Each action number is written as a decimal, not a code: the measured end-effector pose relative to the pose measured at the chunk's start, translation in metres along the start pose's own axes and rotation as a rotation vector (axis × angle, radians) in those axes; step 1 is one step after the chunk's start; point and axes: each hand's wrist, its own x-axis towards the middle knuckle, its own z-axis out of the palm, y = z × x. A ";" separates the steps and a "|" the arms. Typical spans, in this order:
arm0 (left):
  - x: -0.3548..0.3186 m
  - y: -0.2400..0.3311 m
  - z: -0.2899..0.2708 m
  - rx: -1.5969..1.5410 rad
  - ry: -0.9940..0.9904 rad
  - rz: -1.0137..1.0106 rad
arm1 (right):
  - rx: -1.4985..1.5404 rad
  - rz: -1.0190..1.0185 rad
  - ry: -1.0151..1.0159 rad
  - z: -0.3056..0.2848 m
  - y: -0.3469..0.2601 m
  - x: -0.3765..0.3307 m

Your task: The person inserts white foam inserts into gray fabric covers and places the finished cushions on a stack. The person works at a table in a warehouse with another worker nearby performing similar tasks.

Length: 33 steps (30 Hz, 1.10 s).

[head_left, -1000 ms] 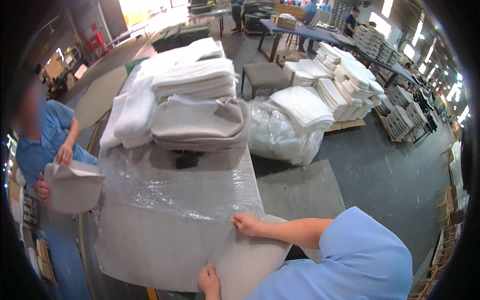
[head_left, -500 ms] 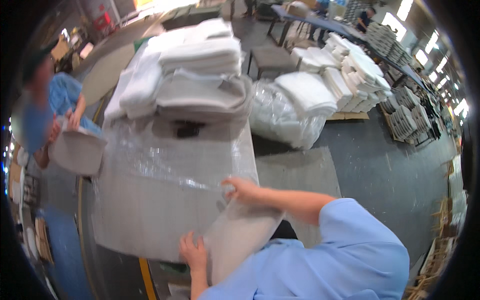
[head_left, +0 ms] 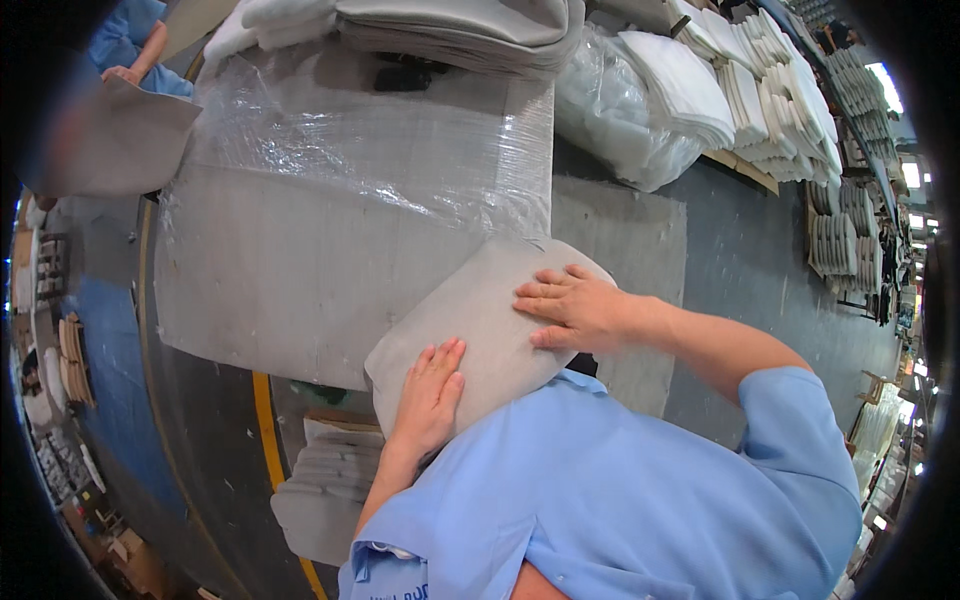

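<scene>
Two bare hands, the left hand [head_left: 430, 395] and the right hand [head_left: 572, 308], lie flat on one grey cushion [head_left: 478, 330]. One clear plastic sheet [head_left: 400, 140] covers one tabletop [head_left: 270, 270]. One other person [head_left: 140, 40] stands nearby.

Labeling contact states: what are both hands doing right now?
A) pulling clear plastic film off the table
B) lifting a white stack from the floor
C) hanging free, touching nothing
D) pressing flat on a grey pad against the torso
D: the left hand and right hand both lie palm-down on the grey pad, which is against the blue shirt.
</scene>
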 end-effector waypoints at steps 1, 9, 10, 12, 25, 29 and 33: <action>0.004 -0.002 0.001 0.004 0.000 -0.004 | -0.003 -0.006 -0.007 0.000 0.005 0.006; 0.041 -0.029 0.003 0.003 0.062 0.057 | 0.059 -0.041 -0.109 -0.004 0.029 0.056; 0.047 -0.034 0.002 -0.002 0.080 0.080 | 0.056 -0.054 -0.106 -0.007 0.030 0.066; 0.060 -0.030 0.000 -0.029 0.123 0.026 | 0.105 -0.040 -0.078 -0.004 0.037 0.077; -0.060 -0.084 -0.003 -0.480 0.455 -0.587 | 1.166 0.593 0.590 0.030 0.037 -0.042; -0.051 -0.056 -0.024 -0.510 0.566 -0.460 | 1.460 0.468 0.824 0.026 0.022 -0.032; -0.017 0.029 -0.047 -0.818 0.800 -0.016 | 1.516 0.057 1.167 -0.080 0.008 -0.044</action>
